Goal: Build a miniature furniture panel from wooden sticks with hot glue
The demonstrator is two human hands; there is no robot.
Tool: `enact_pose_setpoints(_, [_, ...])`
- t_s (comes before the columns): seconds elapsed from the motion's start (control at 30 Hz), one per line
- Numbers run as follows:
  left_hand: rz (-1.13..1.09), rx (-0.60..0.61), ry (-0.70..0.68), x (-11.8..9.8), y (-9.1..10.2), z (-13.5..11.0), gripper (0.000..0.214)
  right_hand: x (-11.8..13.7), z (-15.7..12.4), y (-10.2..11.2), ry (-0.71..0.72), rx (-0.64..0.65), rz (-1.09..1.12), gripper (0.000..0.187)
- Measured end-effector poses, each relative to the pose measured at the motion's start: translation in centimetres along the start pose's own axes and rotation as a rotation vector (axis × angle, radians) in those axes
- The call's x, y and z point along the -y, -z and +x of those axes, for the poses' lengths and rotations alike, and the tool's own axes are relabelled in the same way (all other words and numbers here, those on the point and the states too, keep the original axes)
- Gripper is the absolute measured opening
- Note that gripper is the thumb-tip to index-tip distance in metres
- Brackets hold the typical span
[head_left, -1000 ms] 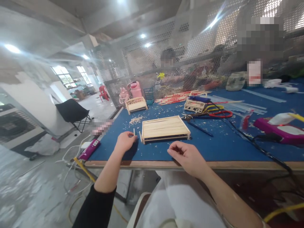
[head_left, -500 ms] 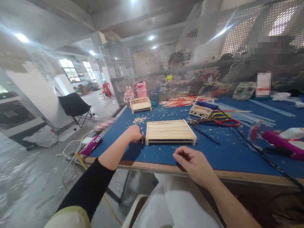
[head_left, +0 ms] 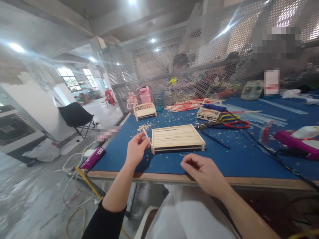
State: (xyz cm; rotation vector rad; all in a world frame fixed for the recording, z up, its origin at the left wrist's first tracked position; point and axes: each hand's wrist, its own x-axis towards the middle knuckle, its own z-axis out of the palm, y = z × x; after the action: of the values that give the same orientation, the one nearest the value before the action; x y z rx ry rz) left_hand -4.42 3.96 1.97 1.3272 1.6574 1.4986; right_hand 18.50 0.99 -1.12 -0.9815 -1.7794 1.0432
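Note:
A flat wooden-stick frame (head_left: 177, 137) lies on the blue table (head_left: 231, 156) in front of me. My left hand (head_left: 136, 148) is raised just left of the frame, its fingers pinched on a short wooden stick (head_left: 146, 134) that points up toward the frame's near left corner. My right hand (head_left: 203, 172) rests on the table's front edge below the frame, fingers loosely curled; I cannot make out anything in it.
Behind the frame lie red-handled scissors (head_left: 230, 124), a small stick model (head_left: 208, 114), another stick model (head_left: 145, 110), stick bundles (head_left: 186, 105) and shavings. A pink glue gun (head_left: 296, 139) with a black cable sits right. Pink bottles (head_left: 142, 94) stand by the mesh screen; people sit behind it.
My left hand has lifted off the table beside the frame's left corner and now holds the stick raised. The right hand has barely moved. The view has shifted slightly.

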Motion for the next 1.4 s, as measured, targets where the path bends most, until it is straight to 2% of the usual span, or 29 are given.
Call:
enact_pose_setpoints(0.1, [-0.058, -0.035, -0.044, 0.1, -0.4, -0.2, 0.046, 0.1, 0.0, 0.0, 0.005, 0.001, 0.005, 0.026])
enact_pose_setpoints(0.5, [0.035, -0.055, -0.102, 0.4, -0.2, -0.5, 0.043, -0.1, 0.1, -0.2, 0.069, -0.013, 0.007, 0.025])
enact_pose_setpoints(0.6, [0.047, -0.071, -0.116, 0.0, -0.2, -0.6, 0.042, -0.2, -0.1, -0.3, 0.061, -0.003, 0.032, 0.03])
enact_pose_setpoints(0.67, [0.04, -0.105, -0.132, -0.5, -0.2, -1.0, 0.041, -0.4, -0.1, 0.3, 0.041, 0.029, 0.057, 0.038])
enact_pose_setpoints(0.73, [0.022, -0.149, -0.152, -1.0, -0.3, -2.0, 0.041, -0.6, 0.5, 2.1, 0.022, -0.002, -0.09, 0.046])
enact_pose_setpoints(0.83, [-0.01, -0.142, -0.154, -1.5, -0.9, -4.0, 0.04, -1.0, 2.6, 6.7, -0.013, -0.184, -0.544, 0.042])
enact_pose_setpoints(0.9, [0.0, -0.012, -0.136, -1.5, -1.8, -5.2, 0.038, -1.5, 4.6, 9.8, -0.054, -0.232, -0.71, 0.029])
enact_pose_setpoints(1.0, [0.034, 0.179, -0.108, -1.2, -3.6, -6.1, 0.038, -2.6, 7.3, 12.5, -0.151, -0.127, -0.9, 0.039])
enact_pose_setpoints(1.1, [0.053, 0.27, -0.051, -0.8, -4.6, -5.9, 0.042, -3.7, 8.4, 12.4, -0.203, 0.0, -1.034, 0.037])
enact_pose_setpoints(1.17, [0.047, 0.29, -0.027, -0.7, -4.6, -5.7, 0.044, -3.8, 8.5, 11.7, -0.199, 0.035, -1.104, 0.033])
enact_pose_setpoints(1.3, [0.018, 0.289, -0.032, -0.8, -4.1, -6.0, 0.038, -2.9, 9.3, 10.9, -0.175, 0.076, -1.186, 0.029])
enact_pose_setpoints(1.4, [0.025, 0.284, -0.033, -1.1, -4.2, -5.9, 0.033, -1.8, 11.7, 10.9, -0.119, 0.137, -1.181, 0.031])
